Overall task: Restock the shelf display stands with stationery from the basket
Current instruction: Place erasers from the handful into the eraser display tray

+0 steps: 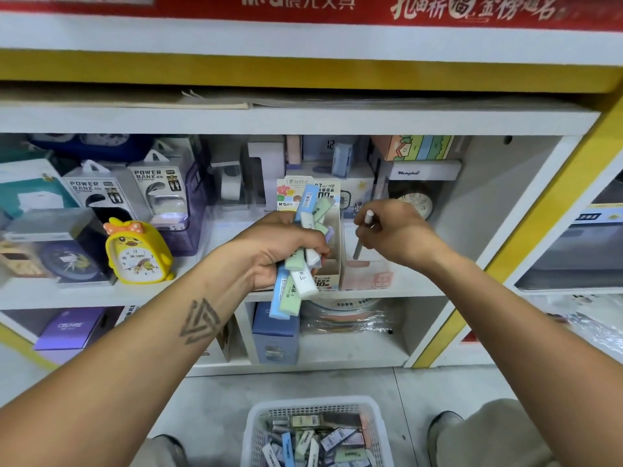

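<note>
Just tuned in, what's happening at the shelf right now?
A person is restocking. The left hand grips a bundle of pastel lead cases in front of the cardboard display stand on the shelf. The right hand pinches a single grey case beside the stand. The white basket on the floor holds more cases.

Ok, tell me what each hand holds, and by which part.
Left hand: a bundle of flat pastel lead cases, grip round their middles. Right hand: one slim grey lead case, pinched near its upper end.
</note>
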`<state>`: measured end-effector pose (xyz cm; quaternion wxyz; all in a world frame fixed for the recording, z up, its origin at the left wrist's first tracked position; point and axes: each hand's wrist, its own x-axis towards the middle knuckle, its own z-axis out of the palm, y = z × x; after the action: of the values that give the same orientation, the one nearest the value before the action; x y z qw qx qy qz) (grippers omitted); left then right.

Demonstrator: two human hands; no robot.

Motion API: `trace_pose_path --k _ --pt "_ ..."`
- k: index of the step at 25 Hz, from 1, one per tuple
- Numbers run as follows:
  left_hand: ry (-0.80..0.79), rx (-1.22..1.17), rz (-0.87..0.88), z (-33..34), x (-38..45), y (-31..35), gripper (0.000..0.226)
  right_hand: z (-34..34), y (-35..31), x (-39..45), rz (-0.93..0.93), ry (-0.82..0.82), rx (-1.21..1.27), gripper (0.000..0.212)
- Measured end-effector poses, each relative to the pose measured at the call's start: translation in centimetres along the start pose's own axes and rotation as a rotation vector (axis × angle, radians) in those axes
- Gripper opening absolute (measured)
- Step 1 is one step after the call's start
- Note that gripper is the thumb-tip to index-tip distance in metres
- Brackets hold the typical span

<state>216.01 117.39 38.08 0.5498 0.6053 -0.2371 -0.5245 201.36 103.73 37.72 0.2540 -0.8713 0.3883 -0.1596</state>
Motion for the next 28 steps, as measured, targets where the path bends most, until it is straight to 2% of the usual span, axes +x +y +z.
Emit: trace_pose_path --k 5,8,12,14,23,27,28 --pt "-0.002 0.001 -0.004 0.4 0.2 -0.1 0.032 -0.2 1.0 -1.1 0.007 -0.092 0.148 0.01" --pt "-0.018 0.006 -0.004 0.9 0.4 -0.3 0.03 -0.4 1.6 -1.1 -0.012 -0.051 0.253 0.008" --pt "-0.027 -0.007 -0.014 0.9 0.5 -0.6 0.031 -0.7 2.0 0.6 -0.061 0.2 0.161 0.019" --pt "-0.03 -0.019 -0.021 0.6 0.6 -0.7 0.031 -0.2 2.0 1.4 -0.099 0.27 0.104 0.025" --pt "-0.024 -0.052 -0.023 -1.1 1.1 -0.7 0.04 2.1 1.7 3.3 -0.254 0.19 -0.078 0.017" --pt "-0.026 -0.046 -0.018 -1.4 0.9 -0.8 0.037 3.0 1.4 3.3 -0.301 0.183 -0.126 0.029" --pt "-0.029 -0.044 -0.019 -1.5 0.8 -0.8 0.036 3.2 1.3 3.3 -0.302 0.205 -0.104 0.025"
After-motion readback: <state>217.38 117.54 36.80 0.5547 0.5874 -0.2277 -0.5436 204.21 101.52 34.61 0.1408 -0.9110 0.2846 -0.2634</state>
